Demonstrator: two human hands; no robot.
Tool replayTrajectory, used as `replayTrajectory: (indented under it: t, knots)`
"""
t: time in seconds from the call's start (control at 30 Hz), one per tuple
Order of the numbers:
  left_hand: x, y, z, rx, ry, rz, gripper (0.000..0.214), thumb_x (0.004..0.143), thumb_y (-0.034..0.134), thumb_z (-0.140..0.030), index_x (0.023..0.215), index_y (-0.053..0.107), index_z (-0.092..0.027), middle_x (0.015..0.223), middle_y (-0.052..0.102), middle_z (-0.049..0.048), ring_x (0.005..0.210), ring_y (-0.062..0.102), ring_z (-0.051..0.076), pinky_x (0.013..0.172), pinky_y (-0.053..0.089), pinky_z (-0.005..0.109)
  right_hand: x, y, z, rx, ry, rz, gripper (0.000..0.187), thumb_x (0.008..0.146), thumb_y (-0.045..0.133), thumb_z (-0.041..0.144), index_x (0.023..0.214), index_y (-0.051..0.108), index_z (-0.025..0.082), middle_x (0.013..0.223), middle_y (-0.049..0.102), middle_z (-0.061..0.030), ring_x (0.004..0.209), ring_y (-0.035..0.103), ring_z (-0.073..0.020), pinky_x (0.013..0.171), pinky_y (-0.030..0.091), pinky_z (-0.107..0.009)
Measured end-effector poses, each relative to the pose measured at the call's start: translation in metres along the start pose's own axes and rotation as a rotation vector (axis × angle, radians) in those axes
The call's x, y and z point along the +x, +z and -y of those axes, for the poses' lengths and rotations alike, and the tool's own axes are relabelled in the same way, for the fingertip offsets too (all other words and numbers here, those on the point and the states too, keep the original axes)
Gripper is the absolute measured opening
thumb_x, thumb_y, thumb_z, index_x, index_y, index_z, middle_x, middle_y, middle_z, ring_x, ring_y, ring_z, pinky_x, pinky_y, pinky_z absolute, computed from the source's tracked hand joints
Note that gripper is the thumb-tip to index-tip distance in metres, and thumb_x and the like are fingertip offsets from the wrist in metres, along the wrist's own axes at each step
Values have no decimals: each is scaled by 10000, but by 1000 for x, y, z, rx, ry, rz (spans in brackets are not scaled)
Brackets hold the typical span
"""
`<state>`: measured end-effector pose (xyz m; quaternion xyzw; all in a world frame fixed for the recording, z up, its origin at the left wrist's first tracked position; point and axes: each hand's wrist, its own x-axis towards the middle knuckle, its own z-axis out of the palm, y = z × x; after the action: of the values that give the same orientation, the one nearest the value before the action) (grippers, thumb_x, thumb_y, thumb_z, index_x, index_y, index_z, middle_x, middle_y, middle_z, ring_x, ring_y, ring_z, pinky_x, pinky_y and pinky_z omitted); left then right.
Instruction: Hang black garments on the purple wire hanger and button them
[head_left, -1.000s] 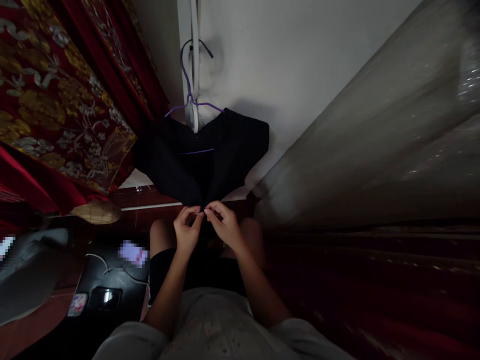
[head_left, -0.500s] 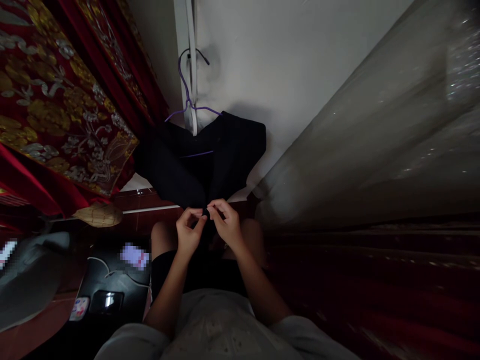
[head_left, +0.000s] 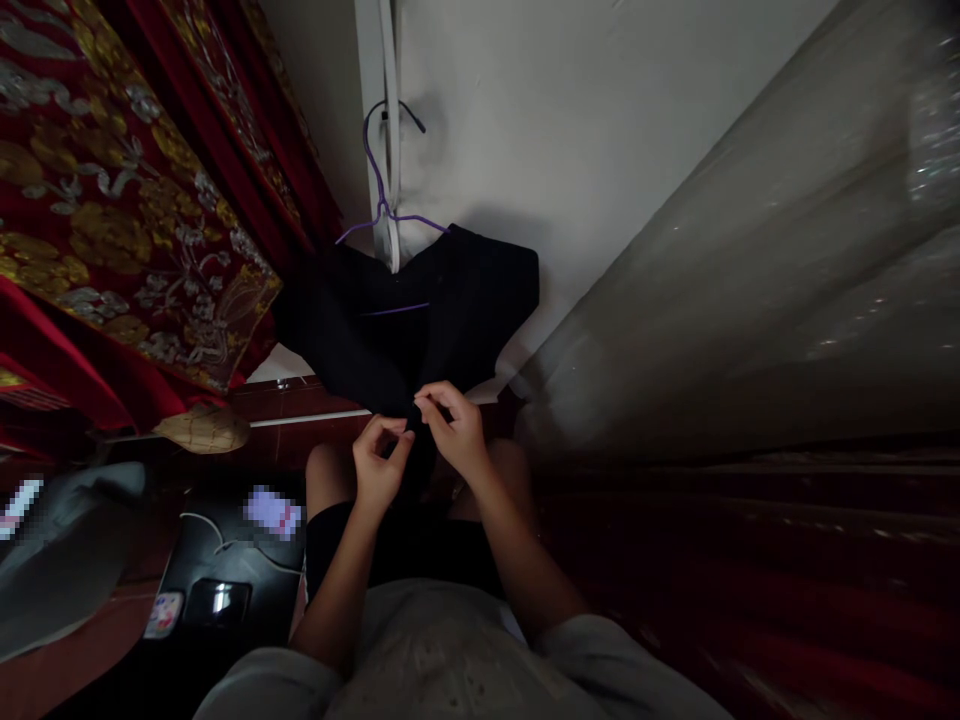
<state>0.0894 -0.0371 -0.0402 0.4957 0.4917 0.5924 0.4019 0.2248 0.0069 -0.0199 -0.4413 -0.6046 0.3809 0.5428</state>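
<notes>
A black garment [head_left: 420, 320] hangs on a purple hanger [head_left: 379, 190] against the white wall. My left hand [head_left: 377, 465] pinches the garment's lower front edge, fingers curled together. My right hand [head_left: 454, 432] sits slightly higher and pinches the same dark fabric near the centre opening. Both hands meet in front of my knees. What lies between the fingertips is too dark to make out beyond the cloth.
Red curtains with gold flowers [head_left: 135, 190] hang at the left. A translucent plastic sheet [head_left: 750, 290] slopes down at the right. A woven straw object [head_left: 202, 430] lies on the floor, beside a black surface with a phone [head_left: 214, 600] and a white cable [head_left: 217, 535].
My right hand has risen a little along the garment's front edge while my left hand stays at about the same spot. The view shifted slightly.
</notes>
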Motion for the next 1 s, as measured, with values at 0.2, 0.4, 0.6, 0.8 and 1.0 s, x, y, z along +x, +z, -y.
replayTrajectory:
  t: [0.2,0.4,0.6,0.8,1.0]
  knots:
    - [1,-2,-4,36,20,-29,165,851,757,-330,922,731,-183,866,677,42,830,653,175,761,514,264,14,-1,2,-50,-62,48,223,982,551,428,956,646,229,726,603,9,651,576,-144,675,454,-287]
    - [-4,-1,-13,237,208,20,14,876,695,-205,873,694,-191,814,644,21,766,617,165,728,476,260,38,-6,12,-85,-143,28,208,990,539,406,960,635,224,764,608,-1,657,570,-135,649,444,-277]
    - [-16,5,-16,282,255,54,55,898,654,-176,848,656,-196,790,627,15,747,611,163,695,470,256,65,-11,26,-97,-212,-29,232,997,535,436,972,626,224,764,597,-1,644,535,-129,632,427,-276]
    - [-17,6,-14,302,293,82,62,908,640,-164,855,628,-193,785,605,9,740,596,154,692,462,253,90,-9,41,-68,-337,-88,266,1013,529,465,968,609,215,745,557,11,630,511,-111,610,403,-262]
    - [-14,13,-14,315,312,105,91,907,608,-143,836,574,-192,776,568,-3,731,572,140,688,445,245,134,-15,63,-102,-493,-117,296,1028,509,496,945,590,224,717,505,30,601,464,-105,607,391,-262]
